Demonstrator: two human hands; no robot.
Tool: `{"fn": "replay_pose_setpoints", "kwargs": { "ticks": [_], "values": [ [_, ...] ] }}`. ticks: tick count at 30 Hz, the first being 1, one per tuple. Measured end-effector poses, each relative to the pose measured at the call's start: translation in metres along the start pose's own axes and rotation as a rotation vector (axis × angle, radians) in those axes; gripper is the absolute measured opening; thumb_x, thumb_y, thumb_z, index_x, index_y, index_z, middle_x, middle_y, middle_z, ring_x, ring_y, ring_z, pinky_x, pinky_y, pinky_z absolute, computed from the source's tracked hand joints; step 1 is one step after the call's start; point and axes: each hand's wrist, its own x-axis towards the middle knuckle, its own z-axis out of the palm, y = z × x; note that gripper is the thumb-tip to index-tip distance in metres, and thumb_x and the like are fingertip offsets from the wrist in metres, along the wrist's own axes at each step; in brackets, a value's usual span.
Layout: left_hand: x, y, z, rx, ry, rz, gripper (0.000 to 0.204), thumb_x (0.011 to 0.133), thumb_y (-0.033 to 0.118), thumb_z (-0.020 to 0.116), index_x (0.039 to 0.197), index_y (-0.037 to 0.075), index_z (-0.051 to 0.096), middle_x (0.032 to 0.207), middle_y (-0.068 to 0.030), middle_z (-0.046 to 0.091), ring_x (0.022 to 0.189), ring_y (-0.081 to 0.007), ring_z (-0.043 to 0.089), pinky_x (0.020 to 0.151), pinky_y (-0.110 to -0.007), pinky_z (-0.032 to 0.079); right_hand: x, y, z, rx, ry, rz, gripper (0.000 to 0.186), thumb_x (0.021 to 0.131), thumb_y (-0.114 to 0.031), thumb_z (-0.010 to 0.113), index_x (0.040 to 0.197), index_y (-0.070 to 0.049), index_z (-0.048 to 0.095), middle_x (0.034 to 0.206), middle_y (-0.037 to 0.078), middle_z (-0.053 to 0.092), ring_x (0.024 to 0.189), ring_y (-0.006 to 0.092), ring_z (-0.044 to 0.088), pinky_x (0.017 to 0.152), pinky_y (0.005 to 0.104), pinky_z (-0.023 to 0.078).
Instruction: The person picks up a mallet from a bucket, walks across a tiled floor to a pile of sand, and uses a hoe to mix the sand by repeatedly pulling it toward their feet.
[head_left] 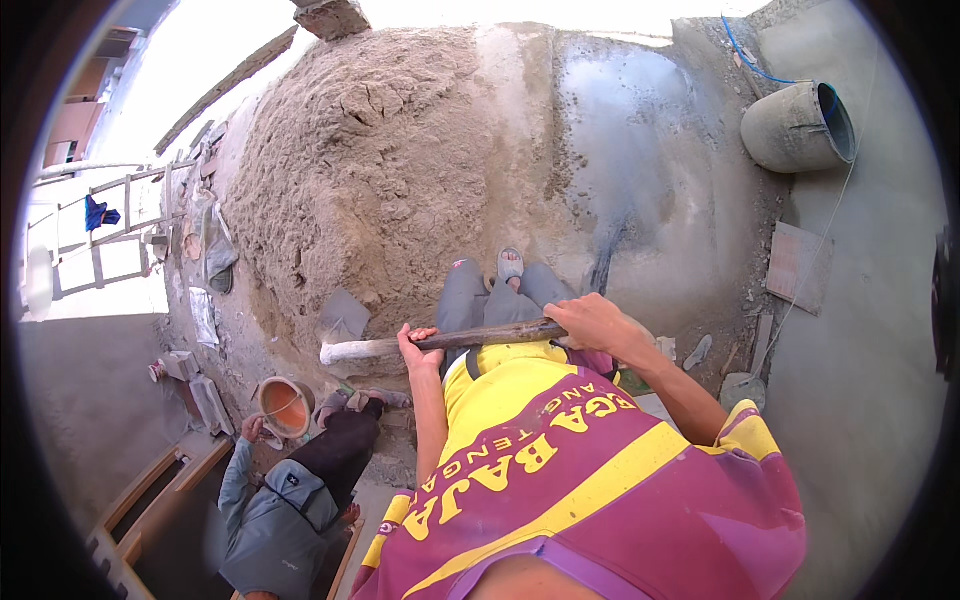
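Observation:
A hoe lies level across the front of my body, its dark wooden handle running to a whitish end on the left. Its flat grey blade sits at that end, against the edge of a sand heap. My left hand holds the handle from below, close to the blade end, with fingertips showing above the wood. Near the handle's right end, my right hand is closed around it from above. My legs and one sandalled foot show just beyond the handle.
Another person in grey at lower left has a hand by an orange-lined bucket. Wet grey ground spreads right of the sand. A large drum lies tilted at upper right, near a flat slab. Wooden frames stand left.

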Motion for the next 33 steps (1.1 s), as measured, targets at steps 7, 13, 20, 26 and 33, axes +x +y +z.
{"fn": "replay_pose_setpoints", "kwargs": {
  "ticks": [7, 13, 20, 26, 33],
  "values": [
    [0.029, -0.051, 0.180, 0.262, -0.096, -0.086, 0.039, 0.093, 0.022, 0.067, 0.062, 0.019, 0.045, 0.055, 0.0054, 0.049, 0.052, -0.0128, 0.051, 0.065, -0.035, 0.050, 0.012, 0.079, -0.043, 0.088, 0.144, 0.243, 0.041, 0.076, -0.036, 0.080, 0.100, -0.007, 0.063, 0.087, 0.014, 0.072, 0.084, 0.0359, 0.072, 0.073, 0.0463, 0.057],
    [0.112, -0.105, 0.327, 0.364, -0.132, -0.141, 0.036, 0.093, 0.025, 0.067, 0.064, 0.018, 0.048, 0.056, 0.0048, 0.050, 0.055, -0.0134, 0.052, 0.068, -0.036, 0.051, 0.077, 0.172, -0.101, 0.142, 0.297, 0.288, 0.040, 0.076, -0.038, 0.078, 0.097, -0.007, 0.064, 0.078, 0.018, 0.069, 0.078, 0.0391, 0.070, 0.069, 0.0489, 0.056],
    [0.239, -0.160, 0.506, 0.318, -0.157, -0.095, 0.029, 0.092, 0.027, 0.070, 0.072, 0.020, 0.049, 0.059, 0.0049, 0.050, 0.057, -0.0133, 0.052, 0.072, -0.039, 0.052, 0.224, 0.317, -0.240, 0.091, 0.199, 0.346, 0.050, 0.080, -0.053, 0.071, 0.092, -0.005, 0.067, 0.075, 0.020, 0.069, 0.072, 0.0413, 0.069, 0.068, 0.0492, 0.056],
    [0.245, -0.197, 0.675, 0.231, -0.158, -0.013, 0.029, 0.092, 0.028, 0.074, 0.076, 0.017, 0.052, 0.064, 0.0020, 0.050, 0.064, -0.0156, 0.056, 0.074, -0.039, 0.053, 0.304, 0.388, -0.396, 0.052, 0.118, 0.319, 0.045, 0.083, -0.047, 0.075, 0.095, -0.005, 0.066, 0.075, 0.021, 0.069, 0.072, 0.0428, 0.069, 0.069, 0.0504, 0.055],
    [0.164, -0.173, 0.851, 0.426, -0.255, 0.455, 0.032, 0.098, 0.035, 0.069, 0.098, 0.004, 0.062, 0.081, -0.0042, 0.066, 0.076, -0.0142, 0.066, 0.070, -0.031, 0.051, 0.424, 0.440, -0.494, 0.155, 0.174, 0.049, 0.045, 0.087, -0.033, 0.079, 0.118, -0.005, 0.062, 0.085, 0.017, 0.071, 0.076, 0.0332, 0.071, 0.069, 0.0433, 0.054]
  ]
}}
